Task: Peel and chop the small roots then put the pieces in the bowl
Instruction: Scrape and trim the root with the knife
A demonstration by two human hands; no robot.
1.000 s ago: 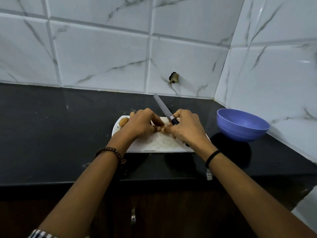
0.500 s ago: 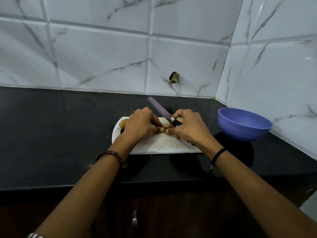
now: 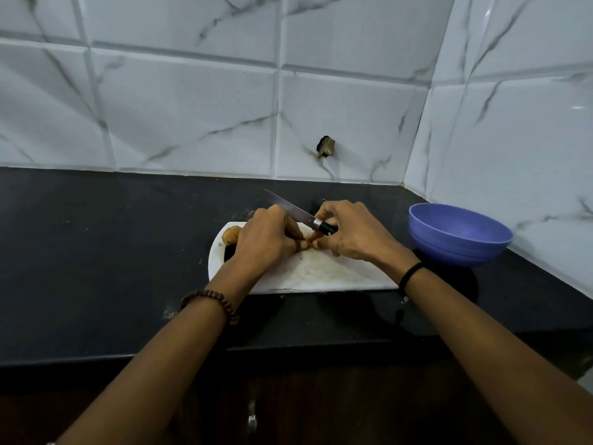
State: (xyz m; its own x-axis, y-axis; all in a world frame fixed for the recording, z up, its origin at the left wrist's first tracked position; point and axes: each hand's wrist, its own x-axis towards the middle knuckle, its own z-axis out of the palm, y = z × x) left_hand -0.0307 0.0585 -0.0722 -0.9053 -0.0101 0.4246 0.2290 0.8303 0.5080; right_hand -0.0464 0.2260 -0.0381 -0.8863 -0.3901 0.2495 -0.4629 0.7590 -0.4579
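Left hand point(image 3: 266, 239) curled, hold hidden; right hand point(image 3: 353, 232) grips knife point(image 3: 288, 206); fingertips touching.

Wears a bracelet point(image 3: 210, 300) of round, dark-brown, wood-like beads on the left wrist, at seven o'clock from the left hand point(image 3: 266, 239); strung in a single row, sitting a little loose. Wears a thin, plain black band point(image 3: 412, 274) on the right wrist, at four o'clock from the right hand point(image 3: 353, 232), snug like a hair tie. Carries a small, pale, shiny charm point(image 3: 405, 298) at six o'clock below that band, too small to tell its shape. Shows both forearms bare. Shows a pale sliver of sleeve point(image 3: 51, 442) at the seven o'clock corner, too little to tell a pattern.
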